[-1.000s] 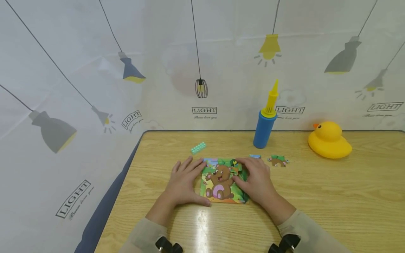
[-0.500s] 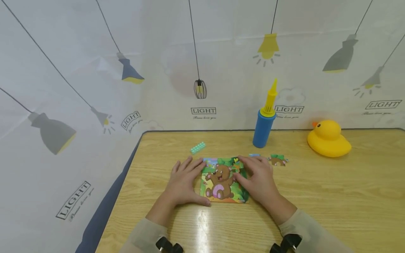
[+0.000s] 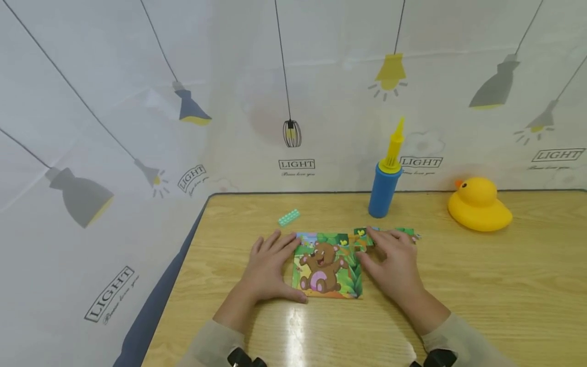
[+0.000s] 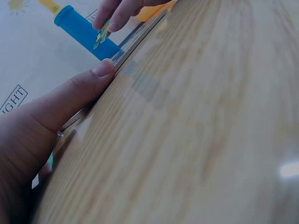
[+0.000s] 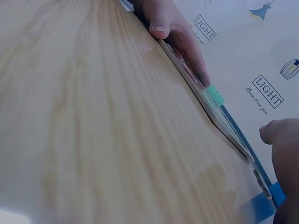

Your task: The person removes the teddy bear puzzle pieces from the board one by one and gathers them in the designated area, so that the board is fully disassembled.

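I see my left hand (image 3: 268, 267) lying flat with straight fingers against the left edge of the bear jigsaw board (image 3: 326, 265), thumb along its near-left corner; the left wrist view shows that thumb (image 4: 74, 95) pressed to the board's rim. The board lies near the middle of the wooden table (image 3: 481, 285), closer to the left edge, its sides roughly square to the table edges. My right hand (image 3: 394, 260) sits just off the board's far-right corner, fingers bent down on a loose jigsaw piece (image 3: 362, 233); from the left wrist view the fingertips seem to pinch a green piece (image 4: 101, 35). That piece lies just right of the gap at the board's far-right corner, so the right hand is the nearer one. More loose pieces (image 3: 409, 233) peek out beyond the right fingers. Toward the far edge stand a blue and yellow balloon pump (image 3: 385, 176), upright, and a yellow rubber duck (image 3: 479, 205) well right of it; a small mint-green brick (image 3: 288, 217) lies near the board's far-left corner. The board tray holds most of the bear picture already.
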### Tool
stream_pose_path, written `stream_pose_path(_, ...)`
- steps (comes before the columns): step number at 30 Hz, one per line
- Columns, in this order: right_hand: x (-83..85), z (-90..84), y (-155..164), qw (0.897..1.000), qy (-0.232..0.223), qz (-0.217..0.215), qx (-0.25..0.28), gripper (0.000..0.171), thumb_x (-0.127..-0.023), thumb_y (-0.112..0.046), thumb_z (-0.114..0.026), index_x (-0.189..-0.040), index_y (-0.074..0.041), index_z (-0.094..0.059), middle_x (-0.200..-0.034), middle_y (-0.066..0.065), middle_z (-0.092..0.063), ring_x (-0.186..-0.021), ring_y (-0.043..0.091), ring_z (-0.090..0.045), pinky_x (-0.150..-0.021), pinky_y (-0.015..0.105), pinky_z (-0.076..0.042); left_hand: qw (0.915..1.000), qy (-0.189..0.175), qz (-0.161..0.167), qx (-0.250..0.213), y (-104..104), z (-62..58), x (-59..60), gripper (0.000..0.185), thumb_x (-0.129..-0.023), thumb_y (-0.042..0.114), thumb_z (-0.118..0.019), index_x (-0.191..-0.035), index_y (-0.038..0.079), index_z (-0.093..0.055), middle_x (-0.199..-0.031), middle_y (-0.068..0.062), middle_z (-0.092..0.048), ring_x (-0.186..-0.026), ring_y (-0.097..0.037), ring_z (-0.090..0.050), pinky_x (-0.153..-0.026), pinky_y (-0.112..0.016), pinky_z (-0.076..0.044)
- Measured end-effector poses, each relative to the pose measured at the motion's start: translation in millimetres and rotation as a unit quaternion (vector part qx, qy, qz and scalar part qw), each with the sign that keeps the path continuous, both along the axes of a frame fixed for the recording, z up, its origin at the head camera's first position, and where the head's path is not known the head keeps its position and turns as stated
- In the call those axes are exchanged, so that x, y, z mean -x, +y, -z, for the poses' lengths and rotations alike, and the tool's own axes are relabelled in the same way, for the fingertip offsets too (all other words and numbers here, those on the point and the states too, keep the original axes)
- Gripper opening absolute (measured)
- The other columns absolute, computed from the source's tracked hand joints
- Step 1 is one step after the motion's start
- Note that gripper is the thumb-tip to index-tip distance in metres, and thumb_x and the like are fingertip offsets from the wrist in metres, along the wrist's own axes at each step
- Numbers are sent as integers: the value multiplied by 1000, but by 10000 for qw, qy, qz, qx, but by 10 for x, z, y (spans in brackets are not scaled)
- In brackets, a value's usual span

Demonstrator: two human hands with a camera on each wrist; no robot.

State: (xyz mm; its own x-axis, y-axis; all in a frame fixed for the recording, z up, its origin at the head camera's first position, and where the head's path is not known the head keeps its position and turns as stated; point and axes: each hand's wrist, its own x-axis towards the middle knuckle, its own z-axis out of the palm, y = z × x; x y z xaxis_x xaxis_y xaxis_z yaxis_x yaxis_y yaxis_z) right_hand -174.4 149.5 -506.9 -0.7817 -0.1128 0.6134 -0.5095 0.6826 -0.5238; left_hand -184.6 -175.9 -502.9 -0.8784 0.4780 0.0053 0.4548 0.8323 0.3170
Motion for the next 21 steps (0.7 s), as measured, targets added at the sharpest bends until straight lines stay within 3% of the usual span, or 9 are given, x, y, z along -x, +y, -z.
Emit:
stream_pose_path(16, -72, -4, 459, 9996, 189, 229, -19, 61, -74, -2, -95, -130, 7, -72, -117, 24, -76, -107, 49, -60, -95, 63, -39, 10000, -52, -35, -56, 5, 27, -12, 144, -53, 93, -81, -171, 26, -30, -177, 9, -22, -164, -29, -8, -127, -63, 0)
stream_pose_path(21, -90, -6, 671, 9987, 164, 483, -44, 61, -73, -1, -95, -129, 7, -72, -117, 26, -76, -104, 47, -60, -93, 59, -39, 10000, 4, -33, -16, -1, 26, -6, 144, -54, 94, -79, -171, 26, -30, -177, 9, -22, -164, -30, -8, -127, -63, 0)
